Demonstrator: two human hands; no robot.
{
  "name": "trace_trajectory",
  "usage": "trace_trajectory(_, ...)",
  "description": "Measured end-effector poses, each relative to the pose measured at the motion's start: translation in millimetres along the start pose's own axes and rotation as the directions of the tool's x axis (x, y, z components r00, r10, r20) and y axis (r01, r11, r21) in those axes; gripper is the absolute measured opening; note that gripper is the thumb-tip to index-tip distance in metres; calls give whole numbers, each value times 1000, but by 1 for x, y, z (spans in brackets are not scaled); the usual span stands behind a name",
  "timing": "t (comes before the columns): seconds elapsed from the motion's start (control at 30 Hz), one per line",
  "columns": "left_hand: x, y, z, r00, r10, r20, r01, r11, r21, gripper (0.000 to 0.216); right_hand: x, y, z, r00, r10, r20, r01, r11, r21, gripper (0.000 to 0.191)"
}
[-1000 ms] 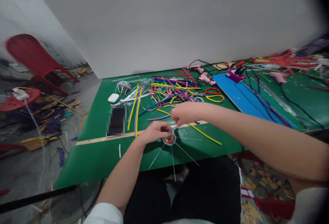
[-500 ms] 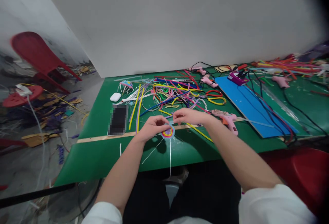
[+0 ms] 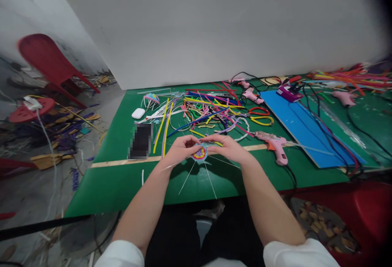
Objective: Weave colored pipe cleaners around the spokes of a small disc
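Between my hands, over the near part of the table, is a small round woven disc (image 3: 199,153) with rings of pink, yellow, purple and light blue. Thin pale wire spokes (image 3: 187,177) stick out from it toward me and to both sides. My left hand (image 3: 183,147) pinches the disc's left and upper edge between thumb and fingers. On the opposite side my right hand (image 3: 226,146) grips the upper right edge, its fingertips close to the left ones. Part of the disc's far rim is hidden behind the fingers.
Colourful pipe cleaners (image 3: 211,110) lie heaped behind my hands, with yellow-handled scissors (image 3: 261,120) beside them. A pink glue gun (image 3: 277,144) rests at right near a blue board (image 3: 301,128). At left are a phone (image 3: 141,141) and a white case (image 3: 138,113). A white panel (image 3: 220,34) stands behind.
My right hand has come down from above the disc and closed on its right edge. The disc has turned, its wire spokes now pointing differently. The view has shifted slightly.
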State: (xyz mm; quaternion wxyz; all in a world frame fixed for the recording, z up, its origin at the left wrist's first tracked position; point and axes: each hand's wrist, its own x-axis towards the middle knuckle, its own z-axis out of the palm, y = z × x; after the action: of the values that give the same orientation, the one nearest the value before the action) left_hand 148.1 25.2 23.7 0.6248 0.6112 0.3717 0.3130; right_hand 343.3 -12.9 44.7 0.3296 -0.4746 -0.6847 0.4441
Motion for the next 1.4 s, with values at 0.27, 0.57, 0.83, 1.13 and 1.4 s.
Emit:
trace_trajectory(0.27,2,-2,3,998,27,-58,-23,997,72,20,2,5,8,988,32,-150,-30,999,13,23)
trace_trajectory(0.57,5,-9,3,978,138,-154,-110,978,178,18,9,15,19,953,16,-303,12,996,91,12)
trace_trajectory(0.83,7,-10,4,973,148,-178,-122,981,150,24,14,21,25,934,109,-340,-32,974,224,22)
trace_trajectory(1.13,7,-14,3,963,132,-235,-92,981,174,24,15,18,31,918,78,-390,-5,983,185,16)
trace_trajectory(1.4,5,-8,6,964,136,-231,-102,983,153,25,15,19,32,917,66,-393,21,977,212,14)
